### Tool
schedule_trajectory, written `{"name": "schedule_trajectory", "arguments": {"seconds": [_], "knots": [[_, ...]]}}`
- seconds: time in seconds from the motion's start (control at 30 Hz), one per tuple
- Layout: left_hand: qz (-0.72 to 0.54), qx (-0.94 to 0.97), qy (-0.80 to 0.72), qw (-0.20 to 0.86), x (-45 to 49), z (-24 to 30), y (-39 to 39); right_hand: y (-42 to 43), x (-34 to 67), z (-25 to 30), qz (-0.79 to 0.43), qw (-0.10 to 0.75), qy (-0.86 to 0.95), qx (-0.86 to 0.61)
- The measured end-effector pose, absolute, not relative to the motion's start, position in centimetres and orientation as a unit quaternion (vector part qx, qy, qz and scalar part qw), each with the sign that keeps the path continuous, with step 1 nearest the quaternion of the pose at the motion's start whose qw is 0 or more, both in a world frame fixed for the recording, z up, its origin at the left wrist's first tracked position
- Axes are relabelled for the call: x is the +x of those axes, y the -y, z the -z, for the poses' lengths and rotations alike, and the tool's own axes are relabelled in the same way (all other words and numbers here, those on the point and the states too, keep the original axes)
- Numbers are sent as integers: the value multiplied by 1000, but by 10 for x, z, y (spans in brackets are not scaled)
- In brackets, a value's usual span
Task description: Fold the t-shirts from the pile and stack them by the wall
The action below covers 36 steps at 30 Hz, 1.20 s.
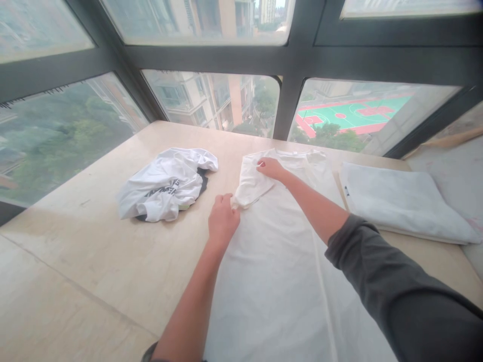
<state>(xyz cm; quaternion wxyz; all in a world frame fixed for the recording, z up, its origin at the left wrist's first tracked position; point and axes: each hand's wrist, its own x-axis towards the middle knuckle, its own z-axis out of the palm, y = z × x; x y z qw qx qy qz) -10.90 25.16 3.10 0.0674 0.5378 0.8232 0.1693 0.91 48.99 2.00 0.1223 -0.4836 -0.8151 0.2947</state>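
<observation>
A white T-shirt (279, 261) lies spread lengthwise on a pale stone window ledge (94, 251). Its left sleeve (251, 183) is folded in over the body. My left hand (222, 221) is closed in a pinch on the lower edge of that sleeve. My right hand (269, 168) pinches the sleeve's upper edge near the shoulder. A grey sleeve covers my right upper arm.
A crumpled white garment with black lettering (166, 183) lies to the left on the ledge. A folded white cloth (403, 201) rests at the right. Large dark-framed windows (294, 65) wall the far side, and a cushioned surface (460, 176) is at far right.
</observation>
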Motion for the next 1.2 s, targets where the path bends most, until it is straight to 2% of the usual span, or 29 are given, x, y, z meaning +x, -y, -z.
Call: {"name": "schedule_trajectory", "arguments": {"seconds": [0.13, 0.4, 0.87, 1.2], "knots": [[-170, 546, -816, 88, -122, -20, -261, -497, -16, -9, -271, 119, 822, -487], [-206, 553, -806, 58, -114, -11, -276, -498, -25, 1, -252, 116, 833, -479], [-311, 526, -789, 67, -124, -1, -292, -491, -19, -2, -224, 168, 835, -474], [-311, 531, -787, 40, -133, 2, -290, -490, -12, 4, -228, 122, 836, -485]]}}
